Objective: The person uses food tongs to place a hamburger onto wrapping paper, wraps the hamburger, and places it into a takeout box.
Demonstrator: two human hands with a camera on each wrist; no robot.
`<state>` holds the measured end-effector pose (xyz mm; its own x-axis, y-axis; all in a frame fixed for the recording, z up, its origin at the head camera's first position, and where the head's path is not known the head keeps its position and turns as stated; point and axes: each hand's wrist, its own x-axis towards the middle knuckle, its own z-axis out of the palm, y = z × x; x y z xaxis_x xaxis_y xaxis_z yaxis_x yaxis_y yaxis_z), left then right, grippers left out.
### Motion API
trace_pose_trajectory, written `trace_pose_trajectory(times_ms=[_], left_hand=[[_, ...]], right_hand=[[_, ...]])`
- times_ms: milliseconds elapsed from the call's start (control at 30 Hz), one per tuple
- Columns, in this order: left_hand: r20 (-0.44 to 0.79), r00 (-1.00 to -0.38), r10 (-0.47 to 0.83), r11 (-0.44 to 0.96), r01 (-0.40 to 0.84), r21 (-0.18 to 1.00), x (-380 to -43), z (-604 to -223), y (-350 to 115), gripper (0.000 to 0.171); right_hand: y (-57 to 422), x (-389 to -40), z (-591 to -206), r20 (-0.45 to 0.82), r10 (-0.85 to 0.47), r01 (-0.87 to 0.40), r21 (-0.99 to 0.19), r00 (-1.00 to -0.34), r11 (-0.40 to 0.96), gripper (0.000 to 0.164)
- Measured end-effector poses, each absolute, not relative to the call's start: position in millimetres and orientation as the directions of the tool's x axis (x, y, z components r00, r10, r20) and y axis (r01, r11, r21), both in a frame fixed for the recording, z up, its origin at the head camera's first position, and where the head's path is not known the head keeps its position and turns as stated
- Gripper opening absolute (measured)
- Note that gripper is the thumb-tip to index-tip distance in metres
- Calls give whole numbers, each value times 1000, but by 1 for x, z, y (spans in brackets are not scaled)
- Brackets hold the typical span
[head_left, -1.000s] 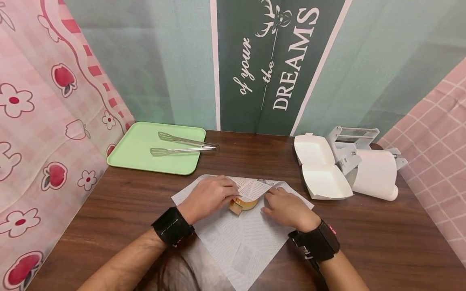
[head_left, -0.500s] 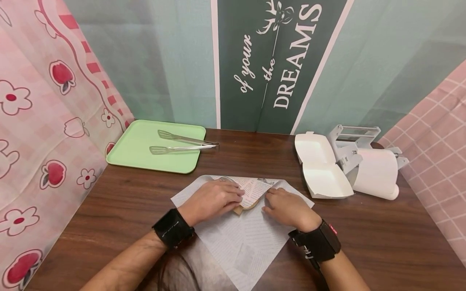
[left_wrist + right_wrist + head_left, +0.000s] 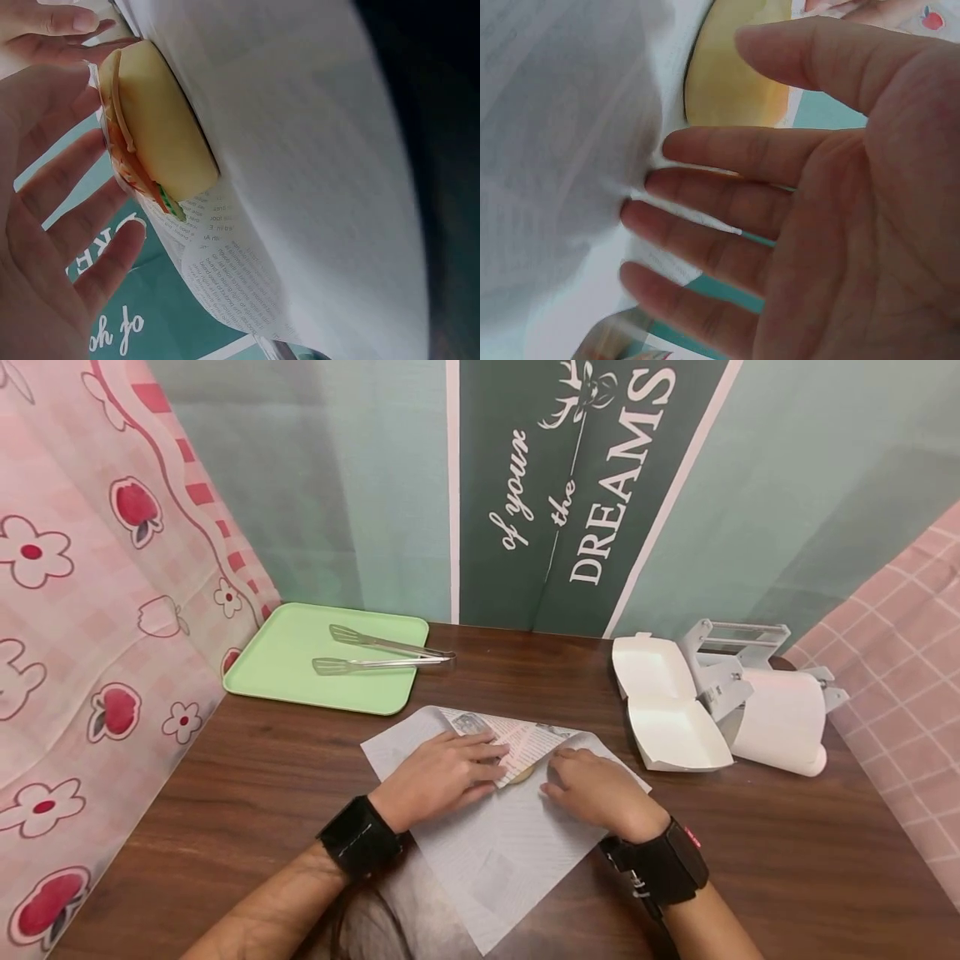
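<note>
A sheet of newsprint-patterned wrapping paper (image 3: 495,868) lies on the table with its far corner folded over a filled sandwich (image 3: 161,124). Pale bread with orange and green filling shows in the left wrist view; from the head, only a sliver of it peeks out under the flap (image 3: 536,742). My left hand (image 3: 442,777) rests on the folded flap, fingers extended and spread. At the sandwich's right side, my right hand (image 3: 600,789) touches the paper beside the fold with its fingertips (image 3: 637,214), fingers fairly straight.
Metal tongs (image 3: 390,664) lie on a light green tray (image 3: 300,685) at the back left. An opened white takeaway box (image 3: 675,735) stands at the right, beside a roll of white paper (image 3: 780,718) on a holder. A curtain backs the table.
My left hand has moved slightly down and right, drawing the paper flap over the sandwich, which is now mostly covered. My right hand has stayed nearly in place.
</note>
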<state>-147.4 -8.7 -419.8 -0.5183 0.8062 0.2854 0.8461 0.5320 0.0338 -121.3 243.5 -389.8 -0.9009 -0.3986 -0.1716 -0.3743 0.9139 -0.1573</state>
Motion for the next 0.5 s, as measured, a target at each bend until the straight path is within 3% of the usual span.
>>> trace_pose_trajectory(times_ms=[233,500], left_hand=[[277,-530,802,528,845,87,-147,-419,-7,25],[298,-512,806,505,857,106,-149,-419,-8,25]], right_hand=[[258,-105,-394,75,-514,-517,-46,-855,855,10],[275,-82,-403,299,-694,-708,76,-655,702,18]])
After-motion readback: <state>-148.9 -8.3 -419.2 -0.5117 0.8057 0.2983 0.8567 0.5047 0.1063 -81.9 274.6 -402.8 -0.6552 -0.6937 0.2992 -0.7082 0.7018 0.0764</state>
